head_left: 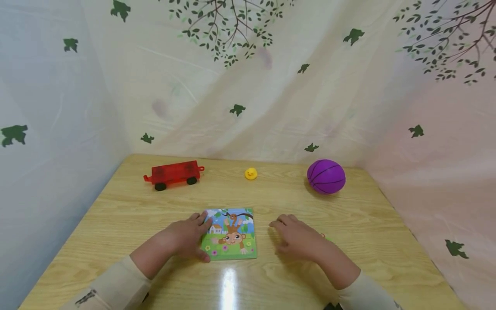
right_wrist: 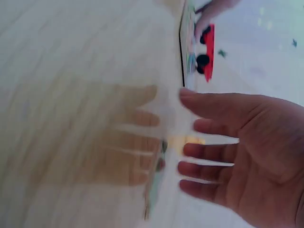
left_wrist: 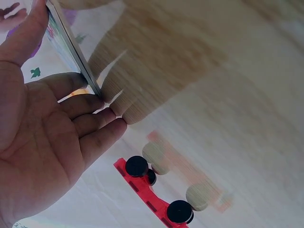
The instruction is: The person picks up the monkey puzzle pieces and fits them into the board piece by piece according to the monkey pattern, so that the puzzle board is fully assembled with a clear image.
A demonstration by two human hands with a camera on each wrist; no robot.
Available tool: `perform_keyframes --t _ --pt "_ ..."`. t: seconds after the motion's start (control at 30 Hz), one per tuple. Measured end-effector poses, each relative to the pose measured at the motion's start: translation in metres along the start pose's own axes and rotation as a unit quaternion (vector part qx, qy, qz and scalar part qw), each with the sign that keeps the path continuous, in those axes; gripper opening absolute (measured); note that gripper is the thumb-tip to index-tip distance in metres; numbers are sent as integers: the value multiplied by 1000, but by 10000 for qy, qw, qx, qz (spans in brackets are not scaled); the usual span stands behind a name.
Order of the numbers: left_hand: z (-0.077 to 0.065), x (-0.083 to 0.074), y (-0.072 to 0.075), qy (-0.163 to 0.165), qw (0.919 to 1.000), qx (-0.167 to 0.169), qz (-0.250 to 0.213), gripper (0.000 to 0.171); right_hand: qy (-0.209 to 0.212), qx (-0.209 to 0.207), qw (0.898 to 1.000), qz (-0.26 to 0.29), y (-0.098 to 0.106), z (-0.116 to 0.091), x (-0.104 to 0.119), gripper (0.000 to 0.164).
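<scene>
A square picture board with a cartoon monkey hanging upside down lies flat on the wooden table. My left hand touches its left side, fingers spread near the top corner and thumb by the lower one. In the left wrist view, the board's edge runs between the thumb and the fingertips. To the right of the board, apart from it, my right hand hovers low with nothing in it. Behind that hand and wrist, a flat green-edged piece is mostly hidden in the head view.
A red toy wagon with black wheels stands at the back left. A small yellow duck sits at the back middle, and a purple ball at the back right. Leaf-printed cloth hangs around the table.
</scene>
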State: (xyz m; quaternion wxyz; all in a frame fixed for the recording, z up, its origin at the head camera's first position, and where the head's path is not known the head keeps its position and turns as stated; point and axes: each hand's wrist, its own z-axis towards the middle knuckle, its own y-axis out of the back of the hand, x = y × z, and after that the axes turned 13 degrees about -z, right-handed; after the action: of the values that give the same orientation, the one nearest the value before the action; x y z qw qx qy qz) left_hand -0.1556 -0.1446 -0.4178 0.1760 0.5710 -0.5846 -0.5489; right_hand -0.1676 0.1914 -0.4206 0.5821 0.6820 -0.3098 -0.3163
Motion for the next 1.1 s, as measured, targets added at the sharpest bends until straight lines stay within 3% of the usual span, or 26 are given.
perform_keyframes --t 0.13,0.33,0.53,0.73,1.1 --pt "1 1 -1 12 10000 31 7 106 -240 292 9991 199 -1 -16 -14 46" --pt "2 1 -1 -5 10000 1 -2 106 174 -232 9996 -68 -5 -21 -22 18" --pt "1 0 -2 39 10000 17 -36 106 371 -522 9978 -173 -6 -20 -21 18" --pt "1 1 -1 18 10000 -4 -77 107 282 -450 9986 46 -8 -18 -18 14" --pt "1 2 -1 -15 9999 -49 -137 107 850 -872 9923 235 8 8 11 32"
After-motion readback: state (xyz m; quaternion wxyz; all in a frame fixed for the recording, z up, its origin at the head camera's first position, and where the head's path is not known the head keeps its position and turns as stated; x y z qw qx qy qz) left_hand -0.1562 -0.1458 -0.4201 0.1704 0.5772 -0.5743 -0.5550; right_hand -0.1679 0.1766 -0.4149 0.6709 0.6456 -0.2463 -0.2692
